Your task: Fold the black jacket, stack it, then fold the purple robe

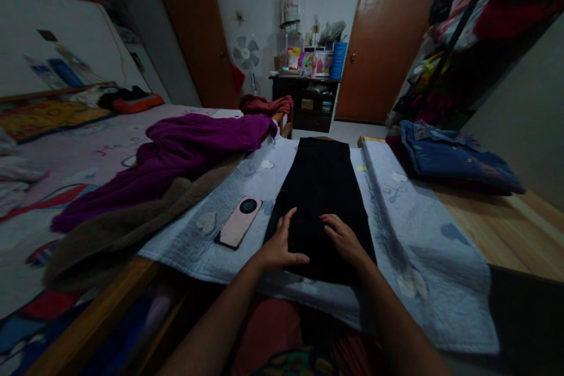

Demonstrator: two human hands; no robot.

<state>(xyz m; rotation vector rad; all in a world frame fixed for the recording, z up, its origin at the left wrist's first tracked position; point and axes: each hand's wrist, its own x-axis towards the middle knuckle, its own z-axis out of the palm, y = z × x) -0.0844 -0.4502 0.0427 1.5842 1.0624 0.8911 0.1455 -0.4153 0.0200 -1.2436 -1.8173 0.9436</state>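
A long black garment (321,179), which looks like folded trousers, lies flat on a pale quilted cloth (414,235) in front of me. My left hand (282,249) rests at the garment's near left part, thumb and fingers apart. On the near right part lies my right hand (346,238), its fingers loosely bent on the black fabric and pointing inward. Neither hand visibly lifts any cloth. To the left of my left hand, a pink phone (240,222) lies on the quilted cloth with its round camera upward.
At left, a purple blanket (189,141) and a brown blanket (176,200) lie along the bed edge. Folded denim clothing (453,153) sits on the wooden surface (497,229) at right. Behind stand a dark cabinet (304,106) and a fan (247,54). Clothes hang at upper right.
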